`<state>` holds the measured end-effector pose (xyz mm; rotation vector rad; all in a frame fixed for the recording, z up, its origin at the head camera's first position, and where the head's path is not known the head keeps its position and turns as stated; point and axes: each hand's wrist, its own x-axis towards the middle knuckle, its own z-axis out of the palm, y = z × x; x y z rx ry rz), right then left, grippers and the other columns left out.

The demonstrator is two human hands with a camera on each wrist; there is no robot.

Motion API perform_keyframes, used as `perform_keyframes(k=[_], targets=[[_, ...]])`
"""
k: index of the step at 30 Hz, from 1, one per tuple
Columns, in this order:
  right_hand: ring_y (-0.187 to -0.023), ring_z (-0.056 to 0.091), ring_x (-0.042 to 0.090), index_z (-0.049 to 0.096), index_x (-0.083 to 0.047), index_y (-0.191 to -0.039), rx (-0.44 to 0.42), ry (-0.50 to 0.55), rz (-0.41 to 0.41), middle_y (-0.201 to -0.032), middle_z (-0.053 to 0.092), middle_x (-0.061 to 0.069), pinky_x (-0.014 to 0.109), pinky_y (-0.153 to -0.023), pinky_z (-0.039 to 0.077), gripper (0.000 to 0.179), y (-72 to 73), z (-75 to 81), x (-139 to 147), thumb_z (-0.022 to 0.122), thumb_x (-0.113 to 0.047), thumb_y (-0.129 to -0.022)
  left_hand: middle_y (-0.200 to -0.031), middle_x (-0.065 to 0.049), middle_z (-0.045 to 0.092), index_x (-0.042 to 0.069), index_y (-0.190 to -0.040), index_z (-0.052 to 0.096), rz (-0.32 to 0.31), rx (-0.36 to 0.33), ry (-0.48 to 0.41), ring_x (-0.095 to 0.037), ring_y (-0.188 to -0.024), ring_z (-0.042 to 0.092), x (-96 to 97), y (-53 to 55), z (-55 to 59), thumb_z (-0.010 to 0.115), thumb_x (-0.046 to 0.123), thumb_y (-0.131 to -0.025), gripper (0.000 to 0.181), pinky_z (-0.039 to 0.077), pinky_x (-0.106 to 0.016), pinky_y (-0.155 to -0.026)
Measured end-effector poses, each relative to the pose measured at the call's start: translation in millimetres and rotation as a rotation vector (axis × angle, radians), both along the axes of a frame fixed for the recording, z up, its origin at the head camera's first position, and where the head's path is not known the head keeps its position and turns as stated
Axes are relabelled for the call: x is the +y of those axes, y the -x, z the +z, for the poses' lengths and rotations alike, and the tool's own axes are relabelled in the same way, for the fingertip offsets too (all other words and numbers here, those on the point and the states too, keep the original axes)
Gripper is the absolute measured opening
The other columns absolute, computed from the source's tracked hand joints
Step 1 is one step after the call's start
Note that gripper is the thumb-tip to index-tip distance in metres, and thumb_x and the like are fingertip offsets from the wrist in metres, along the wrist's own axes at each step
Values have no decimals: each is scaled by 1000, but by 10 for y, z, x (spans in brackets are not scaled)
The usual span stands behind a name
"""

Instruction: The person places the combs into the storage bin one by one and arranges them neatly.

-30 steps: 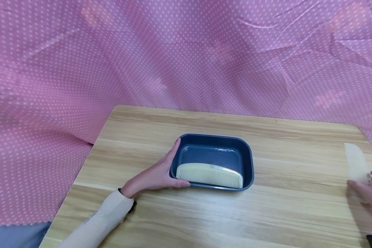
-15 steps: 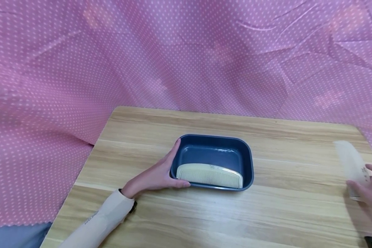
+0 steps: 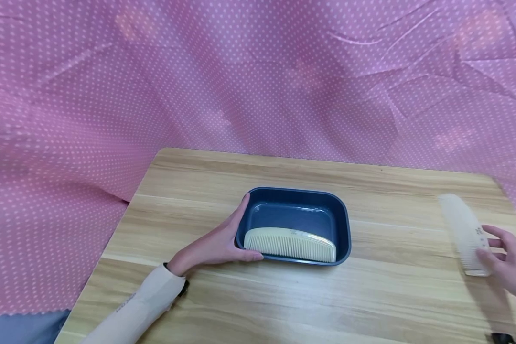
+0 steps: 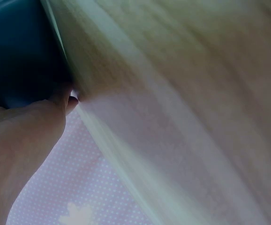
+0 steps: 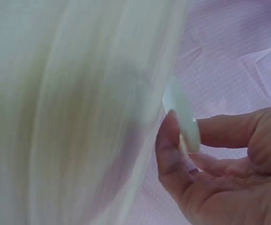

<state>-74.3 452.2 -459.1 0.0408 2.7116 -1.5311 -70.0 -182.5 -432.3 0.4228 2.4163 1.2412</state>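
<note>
A dark blue rectangular box (image 3: 292,215) stands on the table in the head view. Along its near side lies a cream comb (image 3: 289,242), teeth toward me. My left hand (image 3: 221,246) grips the box's left end, thumb along the near rim and a finger at the far left corner; its other fingers are hidden. At the right, my right hand (image 3: 509,260) pinches a second, whitish comb (image 3: 462,231) between thumb and fingers near its lower end. That comb is raised over the table, teeth to the left. In the right wrist view the held comb (image 5: 184,115) appears edge-on.
The wood-grain table (image 3: 391,296) has rounded far corners. Pink polka-dot cloth (image 3: 258,86) hangs behind and to the left of it. A pale sleeve (image 3: 142,301) covers my left forearm.
My right hand has lifted the second comb off the right side of the table and carried it left toward the box. The left hand and the box have stayed in place.
</note>
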Motion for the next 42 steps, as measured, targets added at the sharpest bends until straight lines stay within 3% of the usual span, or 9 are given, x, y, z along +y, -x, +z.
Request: perform_keyframes(k=[2, 6, 11, 14, 19, 27, 35, 40, 42], targets=[[-81, 61, -11, 46, -60, -133, -10, 24, 21, -105, 54, -37, 16, -59, 54, 78, -21, 26, -51, 58, 12, -105, -181, 9, 0, 43, -172, -18, 0, 1, 0, -17, -163, 13, 4, 1, 0, 92, 60, -83, 142, 27, -61, -125], [-90, 61, -13, 48, -56, -143, -25, 31, 56, -114, 50, -33, 14, -64, 54, 71, -60, 64, -142, 59, 5, -109, -181, 10, -1, 45, -171, -18, -2, -2, 6, -17, -164, 12, 15, 7, 1, 92, 61, -83, 142, 27, -61, -125], [-103, 52, -20, 46, -39, -163, -40, 30, 83, -126, 46, -25, 5, -75, 45, 64, -67, 92, -260, 59, -2, -112, -181, 9, -1, 43, -172, -18, -2, 0, 3, -17, -164, 13, 20, 15, 4, 92, 61, -83, 142, 27, -61, -126], [-106, 50, -20, 42, -33, -168, -56, 35, 93, -129, 45, -24, 4, -81, 43, 63, -64, 120, -334, 58, -6, -114, -181, 9, -1, 42, -172, -17, 2, -4, -1, -17, -163, 13, 18, 17, 1, 92, 60, -83, 142, 27, -61, -125], [-108, 57, -16, 49, -31, -163, -72, 91, 118, -127, 53, -25, 5, -81, 44, 57, -76, 167, -442, 58, -5, -114, -181, 10, -2, 44, -172, -17, 2, -8, 0, -17, -164, 12, 18, 18, -8, 92, 61, -84, 141, 27, -62, -125], [-105, 69, -1, 66, -24, -149, -116, 310, 133, -122, 69, -15, 14, -81, 54, 47, -54, 231, -680, 62, 2, -110, -180, 13, -3, 45, -171, -17, 10, -15, 6, -19, -164, 12, -5, -27, -10, 92, 60, -83, 141, 29, -64, -124], [-105, 69, 2, 71, -18, -143, -117, 353, 105, -119, 74, -12, 15, -82, 56, 38, -40, 300, -889, 67, -2, -109, -180, 13, -2, 47, -171, -17, 11, -14, -7, -18, -164, 11, -6, -20, -16, 92, 60, -83, 140, 28, -64, -124], [-101, 71, 6, 76, -12, -136, -113, 540, 110, -115, 78, -4, 18, -81, 57, 34, -23, 311, -1028, 65, 4, -108, -180, 13, -3, 44, -172, -17, 7, 1, -4, -18, -164, 10, -12, -11, -24, 92, 60, -84, 141, 27, -64, -125], [-100, 71, 7, 76, -11, -135, -115, 570, 130, -115, 78, -3, 20, -80, 58, 34, -30, 309, -1080, 63, 5, -108, -180, 12, -3, 44, -172, -17, 4, 2, -2, -19, -164, 10, -10, -9, -23, 92, 60, -84, 141, 27, -65, -124]])
